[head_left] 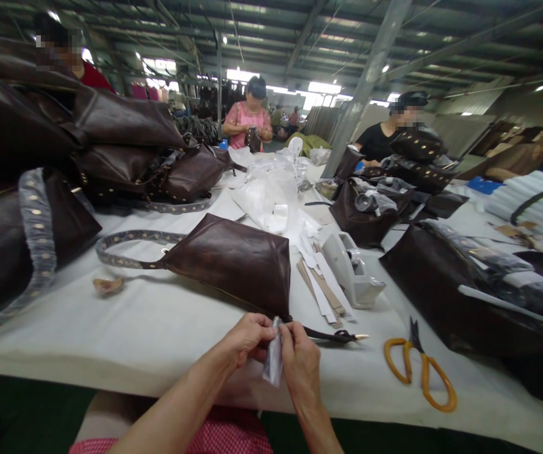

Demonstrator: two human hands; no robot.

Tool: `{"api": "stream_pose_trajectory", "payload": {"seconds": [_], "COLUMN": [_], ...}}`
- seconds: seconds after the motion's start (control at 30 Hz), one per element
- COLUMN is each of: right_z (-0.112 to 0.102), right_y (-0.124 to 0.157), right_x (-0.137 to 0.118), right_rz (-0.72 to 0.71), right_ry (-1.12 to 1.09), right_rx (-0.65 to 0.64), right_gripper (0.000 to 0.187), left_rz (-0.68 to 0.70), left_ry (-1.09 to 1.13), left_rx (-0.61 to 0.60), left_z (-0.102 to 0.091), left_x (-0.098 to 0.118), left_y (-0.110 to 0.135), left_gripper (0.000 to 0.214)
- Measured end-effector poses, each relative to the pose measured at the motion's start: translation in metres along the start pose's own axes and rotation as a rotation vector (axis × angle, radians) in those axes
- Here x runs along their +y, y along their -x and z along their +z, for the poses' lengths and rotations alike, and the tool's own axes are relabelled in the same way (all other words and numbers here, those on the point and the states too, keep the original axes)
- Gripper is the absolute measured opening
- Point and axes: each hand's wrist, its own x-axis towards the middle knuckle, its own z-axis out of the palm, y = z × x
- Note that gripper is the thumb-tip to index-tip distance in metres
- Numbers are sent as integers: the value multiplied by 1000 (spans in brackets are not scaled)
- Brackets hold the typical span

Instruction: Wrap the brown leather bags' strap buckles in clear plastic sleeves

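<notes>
A dark brown leather bag [233,261] lies on the white table [157,328] in front of me, its studded strap [129,243] stretched to the left. At the bag's near corner my left hand [247,337] and my right hand [299,359] meet, both pinching a small piece of clear wrapping [274,359] around a fitting there. A thin dark strap with a gold tip [335,336] runs off to the right from that corner.
Orange-handled scissors [420,366] lie to the right, a tape dispenser [354,271] and paper strips [321,284] behind the bag. Piles of brown bags stand at left [39,157] and right [465,284]. Other people work across the table.
</notes>
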Motion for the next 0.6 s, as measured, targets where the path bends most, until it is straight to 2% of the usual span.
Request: {"api": "stream_pose_trajectory", "payload": {"seconds": [0.13, 0.27, 0.33, 0.6], "right_z": [1, -1, -4, -18], "right_y": [0, -2, -2, -5], "right_x": [-1, -3, -5, -17], "right_rz": [-21, -52, -55, 74], "right_ry": [67, 230, 265, 63], "right_rx": [17, 125, 128, -211], "right_gripper": [36, 36, 35, 36], "left_rz": [50, 89, 105, 181], "left_ry": [1, -4, -2, -3], "left_rx": [50, 90, 104, 152], "left_z": [5, 8, 9, 14], "left_x": [-3, -6, -7, -12], "left_y": [0, 0, -1, -3], "left_gripper": [25, 28, 28, 20]}}
